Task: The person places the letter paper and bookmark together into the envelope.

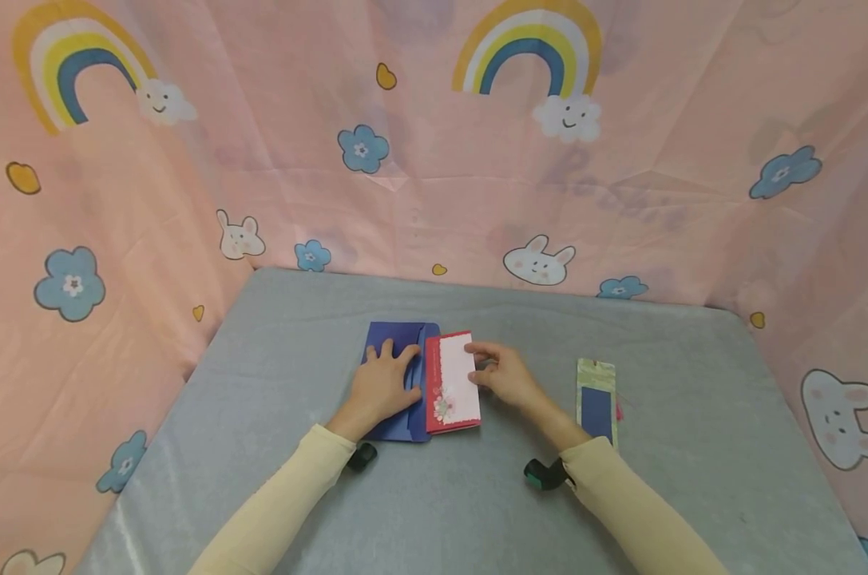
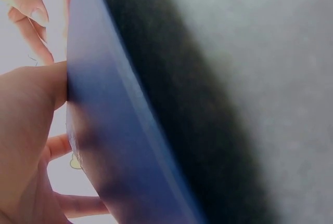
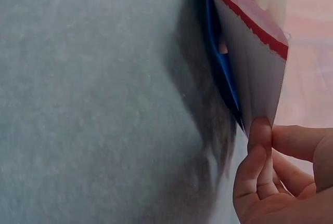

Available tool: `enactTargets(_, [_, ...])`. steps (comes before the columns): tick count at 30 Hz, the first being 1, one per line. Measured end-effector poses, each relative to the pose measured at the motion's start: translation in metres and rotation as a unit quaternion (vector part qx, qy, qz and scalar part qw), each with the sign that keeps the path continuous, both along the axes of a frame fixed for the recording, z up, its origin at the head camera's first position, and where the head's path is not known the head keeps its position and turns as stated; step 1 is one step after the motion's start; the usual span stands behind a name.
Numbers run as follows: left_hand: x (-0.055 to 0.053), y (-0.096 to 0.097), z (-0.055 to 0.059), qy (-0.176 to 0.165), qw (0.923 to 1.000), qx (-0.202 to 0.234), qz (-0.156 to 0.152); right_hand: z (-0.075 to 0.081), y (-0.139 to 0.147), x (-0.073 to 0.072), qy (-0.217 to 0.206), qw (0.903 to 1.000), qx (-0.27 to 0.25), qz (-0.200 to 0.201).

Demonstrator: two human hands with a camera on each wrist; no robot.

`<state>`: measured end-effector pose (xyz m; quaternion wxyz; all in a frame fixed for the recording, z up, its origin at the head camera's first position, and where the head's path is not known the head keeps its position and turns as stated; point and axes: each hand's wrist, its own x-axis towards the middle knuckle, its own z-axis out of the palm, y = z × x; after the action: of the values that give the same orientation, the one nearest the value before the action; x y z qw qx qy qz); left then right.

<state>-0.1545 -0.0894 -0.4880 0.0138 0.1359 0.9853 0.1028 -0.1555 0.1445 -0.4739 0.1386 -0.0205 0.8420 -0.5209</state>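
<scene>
A blue envelope (image 1: pixel 393 428) lies on the table, and my left hand (image 1: pixel 380 388) rests on it with fingers spread. In the left wrist view the envelope (image 2: pixel 112 104) appears edge-on, fingertips of the left hand (image 2: pixel 26 135) against its face. A red and white card with a floral corner (image 1: pixel 457 383) overlaps the envelope's right side. My right hand (image 1: pixel 507 377) pinches the card's right edge. From the right wrist view, thumb and fingers of the right hand (image 3: pixel 281 167) hold the card (image 3: pixel 252 68) by one edge, tilted up, with blue envelope behind it.
To the right lies a narrow greenish strip (image 1: pixel 596 372) bearing a dark blue panel (image 1: pixel 596 411), with a small pink-red bit at its side. Grey cloth covers the table (image 1: pixel 448 511). Pink patterned curtain (image 1: pixel 419 208) hangs around the back and sides.
</scene>
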Motion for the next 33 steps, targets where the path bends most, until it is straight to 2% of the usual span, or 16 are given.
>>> enactTargets(9, [-0.001, 0.001, -0.001, 0.002, 1.0, -0.001, 0.0, -0.003, -0.011, 0.001, 0.017, 0.9998, 0.01, 0.001])
enactTargets(19, [-0.001, 0.001, -0.001, 0.003, 1.0, 0.002, 0.0, 0.0, -0.014, 0.003, 0.017, 0.9996, 0.021, -0.003])
enactTargets(26, [0.0, 0.002, 0.001, 0.007, 1.0, 0.005, 0.002, -0.003, -0.013, 0.003, 0.039, 0.9988, 0.029, 0.009])
enactTargets(33, [-0.001, 0.002, 0.0, 0.01, 0.9999, 0.008, 0.005, -0.002, -0.018, 0.004, 0.046, 0.9981, 0.04, 0.003])
